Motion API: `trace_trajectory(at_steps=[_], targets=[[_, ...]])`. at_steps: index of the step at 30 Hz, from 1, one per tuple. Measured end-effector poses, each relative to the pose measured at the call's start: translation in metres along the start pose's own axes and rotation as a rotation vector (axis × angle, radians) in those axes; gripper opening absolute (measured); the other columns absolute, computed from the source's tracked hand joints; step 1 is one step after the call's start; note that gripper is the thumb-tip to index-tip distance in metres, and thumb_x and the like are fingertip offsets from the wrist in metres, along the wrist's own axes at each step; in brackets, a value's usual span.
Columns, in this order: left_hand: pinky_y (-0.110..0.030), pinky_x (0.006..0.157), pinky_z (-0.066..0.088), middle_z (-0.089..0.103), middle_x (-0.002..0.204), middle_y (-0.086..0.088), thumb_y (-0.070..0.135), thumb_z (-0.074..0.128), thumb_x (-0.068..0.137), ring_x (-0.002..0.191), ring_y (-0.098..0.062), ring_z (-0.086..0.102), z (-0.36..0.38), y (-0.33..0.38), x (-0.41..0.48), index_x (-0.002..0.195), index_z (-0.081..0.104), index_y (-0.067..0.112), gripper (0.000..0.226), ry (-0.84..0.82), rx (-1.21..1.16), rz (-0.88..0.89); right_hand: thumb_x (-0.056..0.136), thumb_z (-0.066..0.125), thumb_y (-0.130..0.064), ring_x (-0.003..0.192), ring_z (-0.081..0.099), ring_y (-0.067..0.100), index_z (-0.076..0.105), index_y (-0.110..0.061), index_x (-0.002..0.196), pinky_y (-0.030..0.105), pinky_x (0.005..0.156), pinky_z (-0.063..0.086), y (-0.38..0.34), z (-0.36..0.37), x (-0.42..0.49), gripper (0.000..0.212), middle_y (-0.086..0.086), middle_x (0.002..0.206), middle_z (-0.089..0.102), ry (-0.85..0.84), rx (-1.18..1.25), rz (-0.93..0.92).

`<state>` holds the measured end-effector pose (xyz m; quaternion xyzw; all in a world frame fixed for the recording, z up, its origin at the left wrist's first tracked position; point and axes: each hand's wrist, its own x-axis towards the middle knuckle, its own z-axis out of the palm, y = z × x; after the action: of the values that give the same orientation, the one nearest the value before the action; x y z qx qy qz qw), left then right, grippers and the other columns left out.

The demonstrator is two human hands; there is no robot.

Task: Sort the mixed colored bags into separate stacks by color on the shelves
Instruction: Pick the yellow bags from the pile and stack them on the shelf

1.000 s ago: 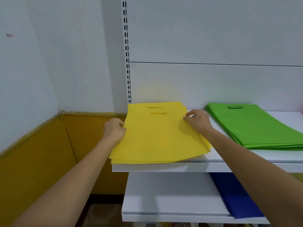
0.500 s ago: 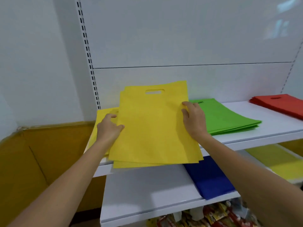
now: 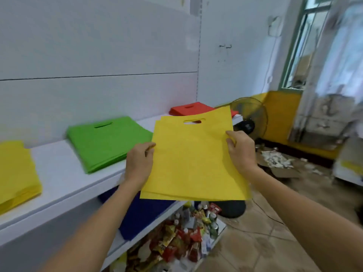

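Holding a thin bundle of yellow bags (image 3: 192,160) upright in the air, the left hand (image 3: 139,163) pinches its left edge and the right hand (image 3: 242,152) its right edge. Bundle hangs before the upper shelf (image 3: 59,173), near the green stack (image 3: 106,142) and red stack (image 3: 188,108).

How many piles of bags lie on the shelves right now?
4: yellow pile at the left end of the upper shelf, green pile beside it, red pile at its far end, blue pile one level lower, partly covered; others may be hidden.
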<state>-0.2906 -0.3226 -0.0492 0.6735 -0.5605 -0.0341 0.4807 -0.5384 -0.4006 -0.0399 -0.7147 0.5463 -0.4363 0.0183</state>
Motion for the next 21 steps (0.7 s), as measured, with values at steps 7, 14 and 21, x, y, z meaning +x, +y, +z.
trace_trajectory(at_steps=[7, 14, 21], targets=[[-0.023, 0.082, 0.039, 0.06, 0.125, -0.009, 0.013, 0.051, 0.094, 0.109, -0.023, 0.057, 0.181, 0.107, -0.023, 0.121, 0.061, 0.01, 0.029, -0.316, -0.174, 0.048, 0.096, 0.046, -0.006, 0.114, 0.054, 0.03, 0.054, -0.003, 0.129, 0.033, 0.09, 0.041, 0.16, -0.114, 0.003, 0.034, 0.015, 0.127, 0.057, 0.09, -0.25, 0.202], [-0.028, 0.071, 0.047, 0.054, 0.133, -0.008, 0.002, 0.043, 0.096, 0.084, -0.013, 0.056, 0.305, 0.157, -0.03, 0.128, 0.057, 0.015, 0.037, -0.511, -0.276, 0.019, 0.096, 0.042, -0.002, 0.111, 0.05, 0.033, 0.055, 0.004, 0.125, 0.028, 0.083, 0.03, 0.257, -0.167, -0.006, 0.032, 0.02, 0.123, 0.056, 0.09, -0.313, 0.368], [-0.015, 0.062, 0.042, 0.06, 0.125, -0.005, 0.005, 0.05, 0.093, 0.079, -0.005, 0.052, 0.387, 0.18, 0.005, 0.121, 0.062, 0.014, 0.031, -0.555, -0.422, -0.175, 0.095, 0.044, -0.004, 0.116, 0.05, 0.03, 0.056, -0.001, 0.126, 0.031, 0.089, 0.036, 0.322, -0.163, 0.033, 0.034, 0.017, 0.125, 0.056, 0.127, -0.315, 0.488]])
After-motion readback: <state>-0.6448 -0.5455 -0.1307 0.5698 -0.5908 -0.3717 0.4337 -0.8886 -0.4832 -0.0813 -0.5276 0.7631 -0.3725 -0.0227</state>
